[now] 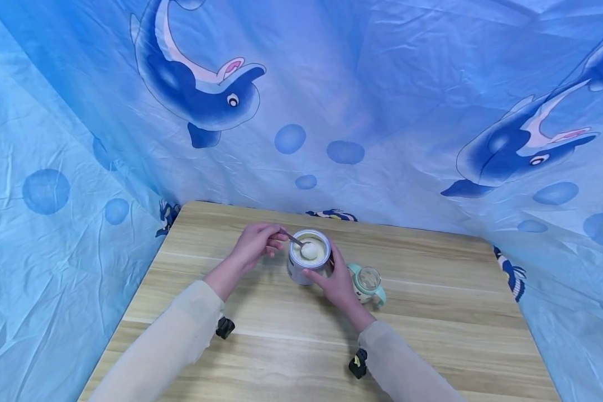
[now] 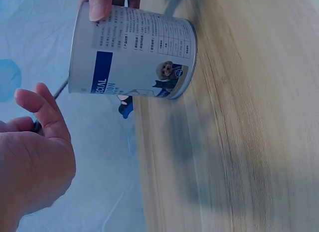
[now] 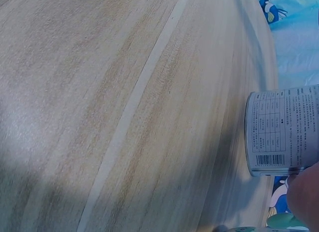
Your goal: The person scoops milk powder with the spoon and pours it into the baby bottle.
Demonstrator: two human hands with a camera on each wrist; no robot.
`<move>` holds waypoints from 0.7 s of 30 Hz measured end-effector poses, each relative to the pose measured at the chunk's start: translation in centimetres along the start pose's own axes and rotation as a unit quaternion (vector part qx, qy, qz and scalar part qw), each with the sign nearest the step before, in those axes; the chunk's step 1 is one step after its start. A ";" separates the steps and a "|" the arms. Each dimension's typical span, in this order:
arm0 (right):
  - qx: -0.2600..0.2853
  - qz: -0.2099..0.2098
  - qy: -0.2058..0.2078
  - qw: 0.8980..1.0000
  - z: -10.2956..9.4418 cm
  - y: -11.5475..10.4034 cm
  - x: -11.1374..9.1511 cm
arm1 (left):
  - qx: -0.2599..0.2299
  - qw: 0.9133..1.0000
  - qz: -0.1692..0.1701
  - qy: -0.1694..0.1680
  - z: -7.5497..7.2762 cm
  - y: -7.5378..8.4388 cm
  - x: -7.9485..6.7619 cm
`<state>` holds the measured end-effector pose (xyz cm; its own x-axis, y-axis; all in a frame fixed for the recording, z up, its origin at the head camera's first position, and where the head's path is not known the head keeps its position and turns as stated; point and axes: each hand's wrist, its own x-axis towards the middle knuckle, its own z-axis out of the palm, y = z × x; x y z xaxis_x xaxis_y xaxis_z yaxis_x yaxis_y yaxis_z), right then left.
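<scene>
My left hand (image 1: 255, 244) pinches the dark handle of a spoon (image 1: 293, 239). The spoon's bowl is at the mouth of an open can (image 1: 301, 273), heaped with pale powder (image 1: 310, 250). More cream-coloured powder shows inside the can. A dog and a cat are printed on the can's white and blue label (image 2: 169, 72) in the left wrist view. From the right side my right hand (image 1: 338, 282) grips the can, thumb near the front and fingers round the far side. In the left wrist view the left hand (image 2: 42, 147) is beside the can's rim.
Just right of the right hand stands a small mint-green cup (image 1: 365, 281) with side handles and a clear round mouth. The wooden table (image 1: 432, 312) reaches back to a blue cloth (image 1: 382, 100) printed with dolphins, which also hangs at the sides.
</scene>
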<state>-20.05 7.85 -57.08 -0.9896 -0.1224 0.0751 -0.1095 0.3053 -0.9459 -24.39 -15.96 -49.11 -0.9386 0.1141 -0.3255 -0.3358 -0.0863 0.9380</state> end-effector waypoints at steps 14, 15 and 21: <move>-0.008 0.013 0.004 1.000 0.0 -0.2 -0.1 | 0.012 1.000 0.015 -0.006 -0.6 -0.6 -0.1; -0.008 0.015 0.004 1.000 0.0 -0.3 -0.1 | 0.010 1.000 0.013 -0.007 -0.6 -0.6 0.0; -0.008 0.014 0.000 1.000 0.1 -0.4 -0.2 | 0.005 1.000 0.005 -0.005 -0.7 -0.9 0.0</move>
<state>-19.84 7.66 -56.77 -0.9924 -0.1131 0.0478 -0.0823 0.3240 -0.9425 -24.15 -16.61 -50.09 -0.9409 0.1232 -0.3155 -0.3260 -0.0768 0.9422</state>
